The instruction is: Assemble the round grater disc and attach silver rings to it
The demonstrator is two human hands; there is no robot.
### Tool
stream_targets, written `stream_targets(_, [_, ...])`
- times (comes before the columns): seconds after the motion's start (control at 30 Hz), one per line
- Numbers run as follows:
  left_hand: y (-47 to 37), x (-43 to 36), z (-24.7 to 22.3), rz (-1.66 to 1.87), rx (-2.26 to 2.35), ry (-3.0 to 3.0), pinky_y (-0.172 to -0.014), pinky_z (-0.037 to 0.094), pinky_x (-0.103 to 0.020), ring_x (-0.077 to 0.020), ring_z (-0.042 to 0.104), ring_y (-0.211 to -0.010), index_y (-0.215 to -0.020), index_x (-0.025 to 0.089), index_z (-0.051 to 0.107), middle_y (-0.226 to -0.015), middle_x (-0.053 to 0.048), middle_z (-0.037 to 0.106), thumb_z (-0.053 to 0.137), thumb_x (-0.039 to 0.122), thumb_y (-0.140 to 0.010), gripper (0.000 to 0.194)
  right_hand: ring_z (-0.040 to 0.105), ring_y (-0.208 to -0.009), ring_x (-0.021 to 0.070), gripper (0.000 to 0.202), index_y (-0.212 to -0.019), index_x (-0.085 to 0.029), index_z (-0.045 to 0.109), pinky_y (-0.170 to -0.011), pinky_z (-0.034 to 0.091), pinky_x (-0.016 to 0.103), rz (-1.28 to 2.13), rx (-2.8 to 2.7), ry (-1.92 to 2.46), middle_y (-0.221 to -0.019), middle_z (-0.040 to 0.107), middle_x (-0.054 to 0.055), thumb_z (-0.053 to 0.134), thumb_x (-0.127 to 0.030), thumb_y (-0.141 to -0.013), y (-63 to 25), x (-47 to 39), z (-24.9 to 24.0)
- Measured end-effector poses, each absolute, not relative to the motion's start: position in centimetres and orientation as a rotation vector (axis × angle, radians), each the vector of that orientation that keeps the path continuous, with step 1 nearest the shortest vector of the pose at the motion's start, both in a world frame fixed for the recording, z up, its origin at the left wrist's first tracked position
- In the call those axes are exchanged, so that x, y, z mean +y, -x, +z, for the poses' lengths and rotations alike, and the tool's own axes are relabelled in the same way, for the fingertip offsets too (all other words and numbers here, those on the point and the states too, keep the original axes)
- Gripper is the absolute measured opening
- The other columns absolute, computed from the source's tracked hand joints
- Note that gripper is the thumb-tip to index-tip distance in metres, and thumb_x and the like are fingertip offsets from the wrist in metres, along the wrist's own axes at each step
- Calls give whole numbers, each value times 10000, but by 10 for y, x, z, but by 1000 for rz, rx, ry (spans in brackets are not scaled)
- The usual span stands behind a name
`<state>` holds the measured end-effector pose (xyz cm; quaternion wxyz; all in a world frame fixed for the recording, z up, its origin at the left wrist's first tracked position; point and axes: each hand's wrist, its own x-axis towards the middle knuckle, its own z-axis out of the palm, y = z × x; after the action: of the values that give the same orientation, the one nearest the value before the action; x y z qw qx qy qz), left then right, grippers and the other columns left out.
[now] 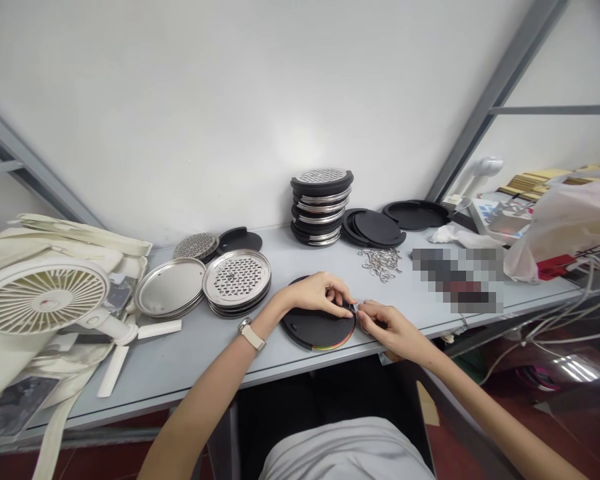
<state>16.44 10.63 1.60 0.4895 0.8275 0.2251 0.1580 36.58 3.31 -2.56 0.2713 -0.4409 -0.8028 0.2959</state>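
Observation:
A round black disc [317,330] lies on the table before me, with a red and yellow line along its near right rim. My left hand [325,293] rests over the disc's far right part, thumb and forefinger closed together at the right edge. Close beside it, my right hand [387,327] is closed in a pinch, its fingertips almost meeting the left ones. A tiny shiny glint shows between the hands, too small to name. Behind them is a pile of small metal clips or links [380,262].
By the wall rises a stack of black and silver grater discs [323,207], with black lids [375,227] to its right. Leftward sit silver plates [170,287], a grater plate [237,277] and a white fan [45,297]. A plastic bag [570,220] and cables [575,320] occupy the right.

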Motion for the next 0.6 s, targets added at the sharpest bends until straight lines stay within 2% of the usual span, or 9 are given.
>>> stream_targets(0.2, [-164,106,16,373,558,-2010,-598,373,-200,-85,497,-696,-928,137,706,-770,-18,568,734,276,-668,296,386,-588,119,377,-612,-188,391,-554,344,250,837,-2137,1187,-635,395,-21,360,-371,-940,-366,33,-25])
stream_targets(0.43, [-164,107,14,388,518,-2066,-628,379,-208,-86,492,-709,-925,152,711,-774,-13,546,716,300,-686,281,386,-589,122,403,-615,-190,381,-553,350,247,886,-2094,1190,-636,398,-18,340,-426,-939,-369,33,-24])
stream_targets(0.6, [-164,107,13,383,580,-2024,-576,356,-198,-68,468,-633,-902,126,676,-705,8,547,734,297,-653,308,413,-605,130,355,-649,-195,401,-591,360,255,800,-2134,1189,-644,419,-19,344,-381,-947,-363,32,-23])
